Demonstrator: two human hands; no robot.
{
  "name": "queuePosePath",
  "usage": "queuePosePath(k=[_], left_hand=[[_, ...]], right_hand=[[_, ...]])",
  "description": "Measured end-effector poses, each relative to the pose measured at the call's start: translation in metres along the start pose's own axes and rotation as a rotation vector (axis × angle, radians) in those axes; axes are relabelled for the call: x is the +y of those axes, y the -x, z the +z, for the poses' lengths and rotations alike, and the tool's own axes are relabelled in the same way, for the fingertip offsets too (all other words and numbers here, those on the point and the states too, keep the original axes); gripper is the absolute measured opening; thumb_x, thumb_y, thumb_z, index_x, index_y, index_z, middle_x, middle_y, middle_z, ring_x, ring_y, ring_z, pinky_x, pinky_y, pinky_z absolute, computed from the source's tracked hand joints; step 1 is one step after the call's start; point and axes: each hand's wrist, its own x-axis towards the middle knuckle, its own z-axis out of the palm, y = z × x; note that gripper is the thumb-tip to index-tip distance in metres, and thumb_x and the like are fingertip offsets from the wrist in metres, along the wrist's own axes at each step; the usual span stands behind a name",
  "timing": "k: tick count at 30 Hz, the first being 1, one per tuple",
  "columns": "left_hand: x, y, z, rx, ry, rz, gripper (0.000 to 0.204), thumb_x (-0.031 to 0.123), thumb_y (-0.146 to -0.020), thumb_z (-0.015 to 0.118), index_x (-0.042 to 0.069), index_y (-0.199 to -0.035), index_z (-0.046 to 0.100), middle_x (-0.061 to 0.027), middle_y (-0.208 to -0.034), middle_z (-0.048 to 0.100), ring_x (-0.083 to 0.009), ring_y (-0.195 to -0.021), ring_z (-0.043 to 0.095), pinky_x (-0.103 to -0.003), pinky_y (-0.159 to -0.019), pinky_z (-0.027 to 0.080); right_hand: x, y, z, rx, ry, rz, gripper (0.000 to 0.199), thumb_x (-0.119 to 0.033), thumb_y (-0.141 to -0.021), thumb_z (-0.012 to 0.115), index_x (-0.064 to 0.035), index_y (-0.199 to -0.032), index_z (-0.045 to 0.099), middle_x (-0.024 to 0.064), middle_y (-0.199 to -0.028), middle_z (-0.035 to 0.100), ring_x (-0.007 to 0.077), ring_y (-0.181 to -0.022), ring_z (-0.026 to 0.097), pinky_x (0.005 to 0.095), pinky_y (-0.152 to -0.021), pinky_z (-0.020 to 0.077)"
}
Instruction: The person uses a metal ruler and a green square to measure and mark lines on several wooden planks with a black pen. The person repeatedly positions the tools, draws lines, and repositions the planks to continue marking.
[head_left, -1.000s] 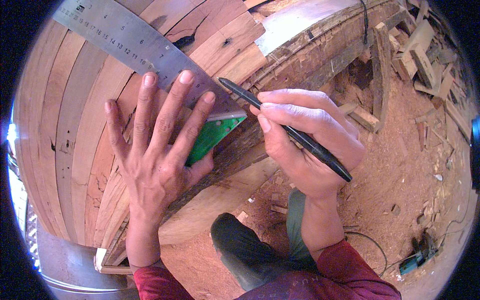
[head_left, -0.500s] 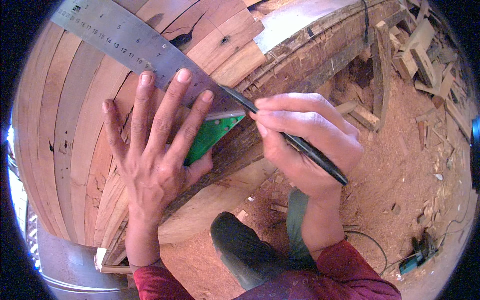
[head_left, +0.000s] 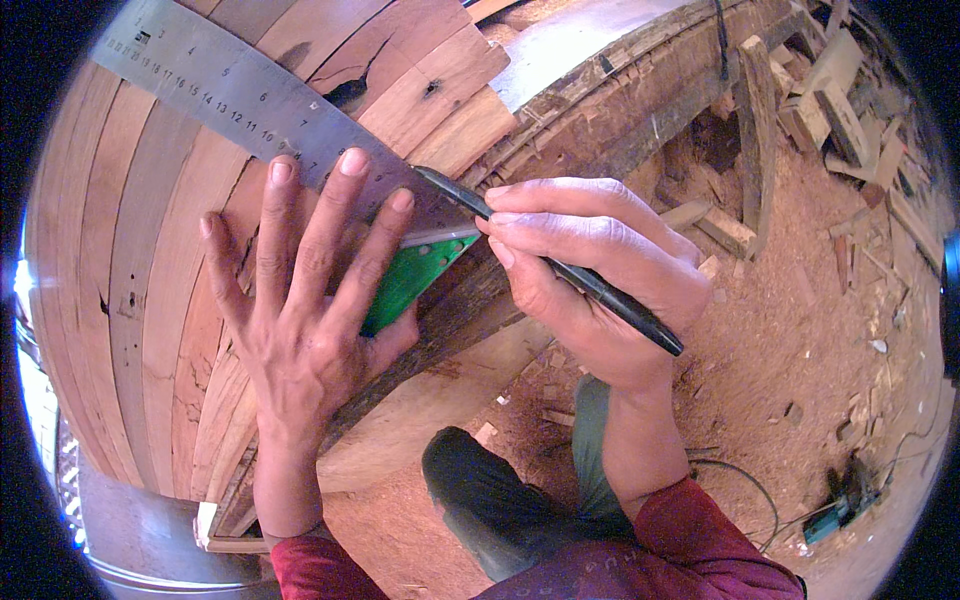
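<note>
A: What has moved since a second ago?

B: The pen (head_left: pixel 560 268) has. Its tip has slid up along the edge of the square (head_left: pixel 270 110) and now sits right at the blade's lower end, closer to the left hand (head_left: pixel 310 320) than before. The right hand (head_left: pixel 590 280) has come in with it. The left hand has hardly shifted.

A: How is the right hand's grip?

B: Closed on the pen, thumb and first fingers pinching it near the tip, the black barrel running back over the hand toward the lower right.

A: And the left?

B: Its grip is open. The hand lies flat, fingers spread, pressing the square down. The fingertips rest on the steel blade, and the palm partly covers the green stock (head_left: pixel 405 285).

A: Where does the square lie?

B: On the planks (head_left: pixel 130 260), a curved surface of wooden boards set side by side. The blade runs from the upper left down toward the middle, and the green stock hooks at the boards' edge, just beside the pen tip.

A: What else is about?

B: Below the hands, a dark shoe (head_left: pixel 480 500) on the reddish sawdust floor (head_left: pixel 800 380). Wood offcuts (head_left: pixel 830 100) are heaped at the upper right. A green power tool (head_left: pixel 840 500) with a cord lies at the lower right, well apart from the hands.
</note>
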Motion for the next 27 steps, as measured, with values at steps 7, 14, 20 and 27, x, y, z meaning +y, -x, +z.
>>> queuePosePath(k=[7,14,20,27], left_hand=[[0.002,0.001,-0.003,-0.012,0.004,-0.025,0.067,0.039,-0.072,0.076,0.028,-0.136,0.059,-0.0031,-0.152,0.044,-0.0337,-0.146,0.031,-0.058,-0.120,0.008],[0.002,0.000,-0.003,-0.041,0.008,-0.036,0.068,0.039,-0.072,0.076,0.030,-0.137,0.058,-0.0016,-0.152,0.044,-0.0326,-0.146,0.031,-0.059,-0.120,0.008],[0.008,-0.012,-0.003,-0.029,0.017,-0.036,0.071,0.035,-0.070,0.078,0.032,-0.138,0.057,0.0001,-0.154,0.042,-0.0322,-0.147,0.029,-0.059,-0.120,0.007],[0.014,-0.030,-0.006,-0.046,0.032,-0.024,0.074,0.035,-0.068,0.079,0.032,-0.138,0.056,0.0001,-0.153,0.043,-0.0320,-0.146,0.031,-0.058,-0.120,0.008]], right_hand=[[-0.010,0.008,-0.018,-0.113,0.059,0.164,0.022,0.011,-0.072,0.075,-0.0013,-0.091,0.073,0.0165,-0.093,0.072,0.0226,-0.083,0.071,0.0307,-0.073,0.0579],[0.002,0.008,-0.031,0.060,0.077,0.092,0.018,0.011,-0.080,0.069,0.0022,-0.095,0.067,0.0191,-0.098,0.069,0.0228,-0.081,0.070,0.0318,-0.072,0.0601],[0.005,0.011,-0.033,0.187,0.100,0.169,0.015,0.010,-0.085,0.066,0.0023,-0.098,0.065,0.0208,-0.104,0.067,0.0220,-0.080,0.070,0.0310,-0.071,0.0603],[0.011,0.013,-0.031,0.201,0.083,0.171,0.017,0.009,-0.084,0.067,0.0011,-0.098,0.066,0.0203,-0.104,0.067,0.0203,-0.078,0.070,0.0295,-0.070,0.0591]])
